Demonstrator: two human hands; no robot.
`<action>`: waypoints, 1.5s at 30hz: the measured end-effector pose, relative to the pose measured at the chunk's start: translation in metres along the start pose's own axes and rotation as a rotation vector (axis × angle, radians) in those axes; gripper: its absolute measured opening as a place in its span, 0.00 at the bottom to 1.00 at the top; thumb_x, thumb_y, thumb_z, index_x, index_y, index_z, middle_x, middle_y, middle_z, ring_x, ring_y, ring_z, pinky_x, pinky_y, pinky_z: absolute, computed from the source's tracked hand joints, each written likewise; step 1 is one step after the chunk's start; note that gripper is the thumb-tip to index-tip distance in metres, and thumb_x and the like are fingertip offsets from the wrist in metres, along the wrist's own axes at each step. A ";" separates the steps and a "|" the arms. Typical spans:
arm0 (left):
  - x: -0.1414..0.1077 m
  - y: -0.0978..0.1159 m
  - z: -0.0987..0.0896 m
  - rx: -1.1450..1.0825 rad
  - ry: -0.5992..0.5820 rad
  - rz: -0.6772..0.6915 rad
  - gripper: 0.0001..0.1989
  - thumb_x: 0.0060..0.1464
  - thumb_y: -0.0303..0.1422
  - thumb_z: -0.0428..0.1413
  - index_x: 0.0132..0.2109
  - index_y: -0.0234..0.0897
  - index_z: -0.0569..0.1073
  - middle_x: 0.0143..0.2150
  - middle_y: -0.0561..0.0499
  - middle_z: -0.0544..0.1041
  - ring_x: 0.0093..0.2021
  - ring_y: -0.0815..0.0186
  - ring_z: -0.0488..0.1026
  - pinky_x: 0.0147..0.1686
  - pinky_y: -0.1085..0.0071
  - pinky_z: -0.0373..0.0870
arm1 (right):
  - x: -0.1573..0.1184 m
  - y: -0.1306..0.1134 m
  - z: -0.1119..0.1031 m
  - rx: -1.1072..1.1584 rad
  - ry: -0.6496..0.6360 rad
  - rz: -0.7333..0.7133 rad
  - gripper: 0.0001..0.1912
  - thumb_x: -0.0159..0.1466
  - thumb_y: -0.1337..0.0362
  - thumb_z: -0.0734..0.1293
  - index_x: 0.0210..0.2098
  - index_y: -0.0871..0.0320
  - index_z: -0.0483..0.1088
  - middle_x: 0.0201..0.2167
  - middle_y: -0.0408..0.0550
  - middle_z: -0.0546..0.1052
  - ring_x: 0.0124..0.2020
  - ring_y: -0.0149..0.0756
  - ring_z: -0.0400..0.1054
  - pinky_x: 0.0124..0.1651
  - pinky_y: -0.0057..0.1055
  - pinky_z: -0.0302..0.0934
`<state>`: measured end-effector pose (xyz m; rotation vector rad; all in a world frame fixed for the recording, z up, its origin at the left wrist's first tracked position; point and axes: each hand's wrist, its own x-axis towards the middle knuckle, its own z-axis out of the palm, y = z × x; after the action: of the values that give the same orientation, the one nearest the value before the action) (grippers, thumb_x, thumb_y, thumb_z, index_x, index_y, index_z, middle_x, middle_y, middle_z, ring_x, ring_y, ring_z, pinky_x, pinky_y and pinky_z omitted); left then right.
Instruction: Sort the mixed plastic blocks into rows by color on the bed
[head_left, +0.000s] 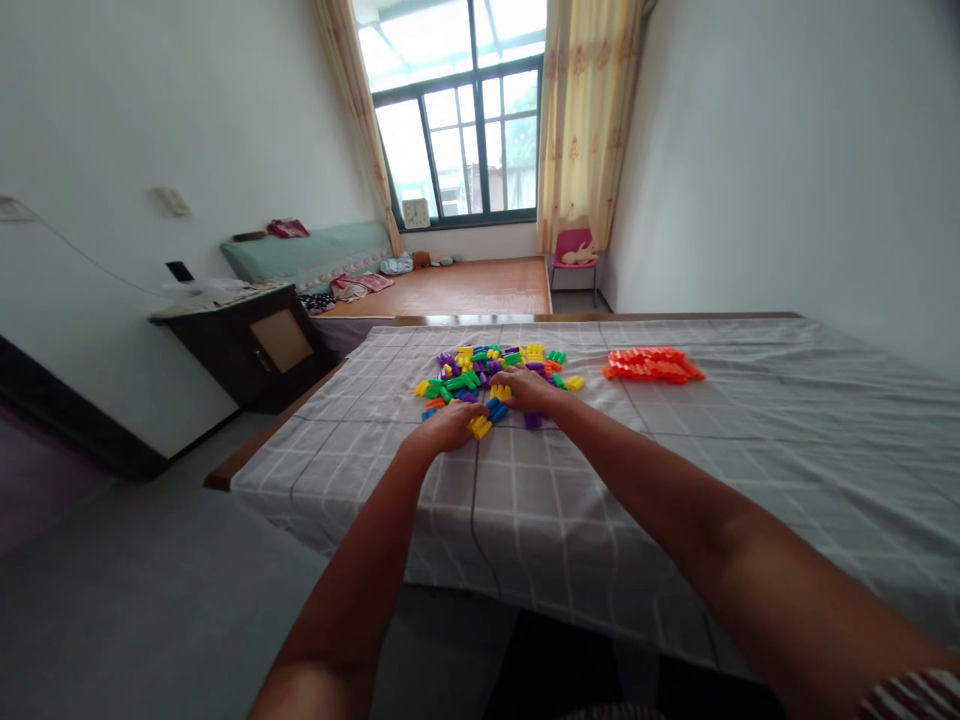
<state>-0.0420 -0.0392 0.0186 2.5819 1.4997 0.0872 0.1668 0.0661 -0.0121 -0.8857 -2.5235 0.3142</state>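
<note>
A loose pile of small plastic blocks (461, 382) in yellow, green, purple, blue and orange lies on the checked cloth. My left hand (453, 425) is at the pile's near edge, its fingers beside a yellow block (481, 428); whether it grips that block is unclear. Over the middle of the pile, my right hand (523, 385) has its fingertips by another yellow block (501, 393), and its grip is too small to make out. A purple block (533, 421) sits below my right wrist. Farther right is a separate heap of orange-red blocks (654, 366).
The table's grey checked cloth (525, 500) hangs over the near edge. Beyond the table are a low bed platform (472, 285), a pink chair (575, 250) and a window. At the left stands a dark cabinet (262, 345).
</note>
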 end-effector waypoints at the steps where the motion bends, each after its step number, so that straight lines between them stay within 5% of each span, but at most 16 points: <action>1: -0.001 0.000 -0.002 0.003 -0.011 -0.014 0.24 0.50 0.25 0.54 0.55 0.40 0.72 0.52 0.48 0.77 0.51 0.59 0.74 0.52 0.68 0.69 | -0.007 0.003 -0.009 -0.013 0.044 0.016 0.24 0.53 0.71 0.72 0.50 0.54 0.74 0.49 0.54 0.75 0.53 0.49 0.68 0.57 0.45 0.61; 5: 0.003 0.015 -0.014 0.006 0.024 -0.064 0.24 0.48 0.30 0.59 0.55 0.42 0.71 0.50 0.49 0.77 0.46 0.61 0.75 0.48 0.70 0.71 | -0.059 0.033 -0.062 0.040 0.158 0.134 0.24 0.54 0.69 0.71 0.51 0.56 0.73 0.48 0.52 0.74 0.49 0.42 0.69 0.55 0.39 0.63; 9: 0.039 0.066 -0.015 -0.087 0.175 -0.001 0.19 0.51 0.35 0.59 0.52 0.42 0.72 0.47 0.51 0.78 0.45 0.62 0.75 0.47 0.70 0.70 | -0.136 0.083 -0.106 0.271 0.134 0.344 0.21 0.53 0.63 0.71 0.47 0.57 0.74 0.46 0.51 0.77 0.45 0.40 0.71 0.53 0.39 0.65; 14: 0.129 0.147 0.019 -0.184 0.203 0.120 0.22 0.53 0.41 0.59 0.54 0.40 0.72 0.49 0.48 0.77 0.48 0.60 0.74 0.48 0.68 0.70 | -0.206 0.117 -0.106 0.460 0.194 0.513 0.23 0.51 0.58 0.73 0.45 0.57 0.75 0.44 0.50 0.79 0.46 0.42 0.73 0.53 0.39 0.66; 18: 0.182 0.182 0.055 -0.144 0.214 0.106 0.22 0.55 0.39 0.57 0.56 0.39 0.72 0.53 0.45 0.75 0.54 0.55 0.71 0.52 0.62 0.68 | -0.227 0.126 -0.094 0.486 0.258 0.566 0.24 0.51 0.58 0.73 0.47 0.56 0.74 0.45 0.50 0.78 0.47 0.41 0.73 0.54 0.40 0.66; 23: 0.197 0.180 0.079 -0.168 0.241 0.029 0.24 0.57 0.41 0.54 0.60 0.41 0.69 0.55 0.45 0.73 0.57 0.53 0.66 0.57 0.60 0.64 | -0.235 0.139 -0.095 0.476 0.253 0.570 0.25 0.49 0.60 0.75 0.47 0.56 0.73 0.47 0.50 0.78 0.46 0.41 0.73 0.54 0.40 0.67; 36: 0.194 0.175 0.083 -0.186 0.226 0.126 0.26 0.55 0.39 0.55 0.61 0.41 0.69 0.57 0.45 0.72 0.57 0.55 0.67 0.60 0.61 0.62 | -0.233 0.132 -0.102 0.488 0.218 0.562 0.23 0.49 0.66 0.72 0.46 0.57 0.75 0.42 0.49 0.79 0.41 0.40 0.74 0.48 0.36 0.69; 45: 0.187 0.175 0.086 -0.233 0.255 0.131 0.33 0.56 0.44 0.56 0.66 0.39 0.62 0.61 0.44 0.69 0.60 0.53 0.64 0.60 0.58 0.61 | -0.235 0.129 -0.103 0.357 0.243 0.580 0.24 0.54 0.52 0.71 0.46 0.59 0.75 0.34 0.49 0.79 0.35 0.39 0.73 0.41 0.34 0.68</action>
<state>0.2123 0.0286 -0.0429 2.5480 1.2992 0.5907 0.4485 0.0222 -0.0450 -1.3887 -1.8663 0.7571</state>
